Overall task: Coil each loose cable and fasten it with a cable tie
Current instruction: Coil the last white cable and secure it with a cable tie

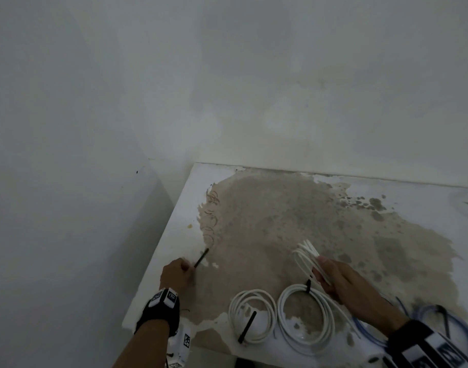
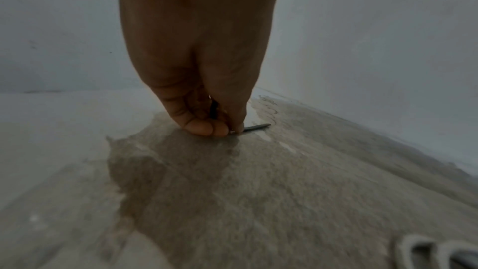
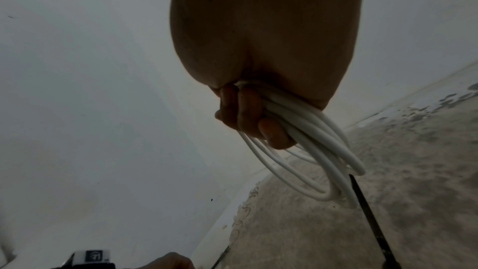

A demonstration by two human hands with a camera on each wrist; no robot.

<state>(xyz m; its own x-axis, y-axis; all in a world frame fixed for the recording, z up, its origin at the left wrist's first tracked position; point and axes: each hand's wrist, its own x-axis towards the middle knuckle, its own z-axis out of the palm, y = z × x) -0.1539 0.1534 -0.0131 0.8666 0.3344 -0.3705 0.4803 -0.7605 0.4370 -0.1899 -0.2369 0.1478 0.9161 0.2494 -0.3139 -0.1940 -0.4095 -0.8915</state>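
My left hand (image 1: 181, 270) pinches a black cable tie (image 1: 201, 257) that lies on the table near its left edge; the left wrist view shows my fingertips (image 2: 220, 128) pressed down on that tie (image 2: 256, 127). My right hand (image 1: 339, 280) grips a bunched white cable coil (image 1: 306, 254) held above the table; in the right wrist view my fingers (image 3: 271, 134) curl round its loops (image 3: 320, 150). Two white coils lie at the table's front, one (image 1: 252, 316) with a black tie (image 1: 246, 326) across it, the other (image 1: 306, 318) with a tie (image 1: 308, 285) at its top.
The worn white table (image 1: 254, 208) has a large bare brownish patch and stands in a corner against white walls (image 1: 227, 75). A blue cable (image 1: 440, 320) with a black tie lies at the front right, partly behind my right forearm. The table's left edge (image 1: 158, 245) runs close to my left hand.
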